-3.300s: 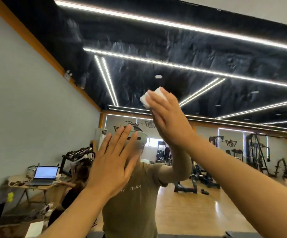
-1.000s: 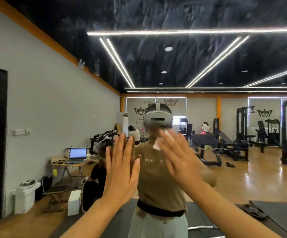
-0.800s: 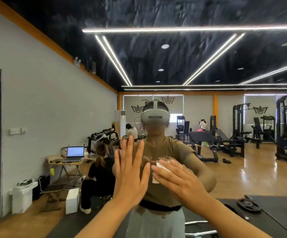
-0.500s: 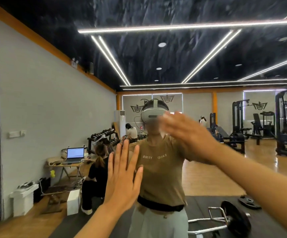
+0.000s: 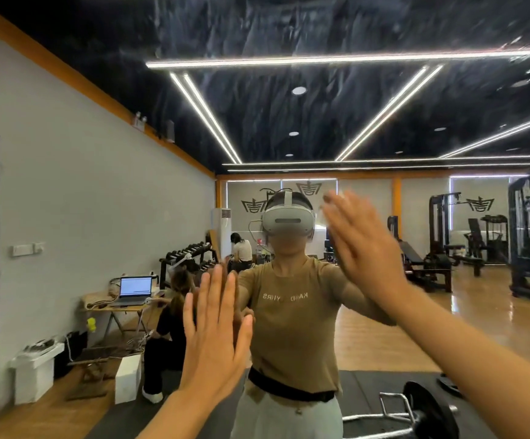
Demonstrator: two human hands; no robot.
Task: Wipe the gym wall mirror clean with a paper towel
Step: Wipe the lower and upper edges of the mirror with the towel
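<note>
Head view: the right hand (image 5: 363,245) has swept from chest height up and right across the mirror (image 5: 67,191), fingers flat; the towel is hidden beneath it. The left hand (image 5: 214,331) stays spread flat, bracing. Wiping continues.

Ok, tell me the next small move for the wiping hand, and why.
Probably sweep the right hand sideways and down across the mirror, keeping it pressed flat. It sits high on the glass, beside the reflected headset, fingers straight; the towel is hidden beneath it. The left hand lies flat lower down, bracing, so the glass between them looks like the next patch.
</note>
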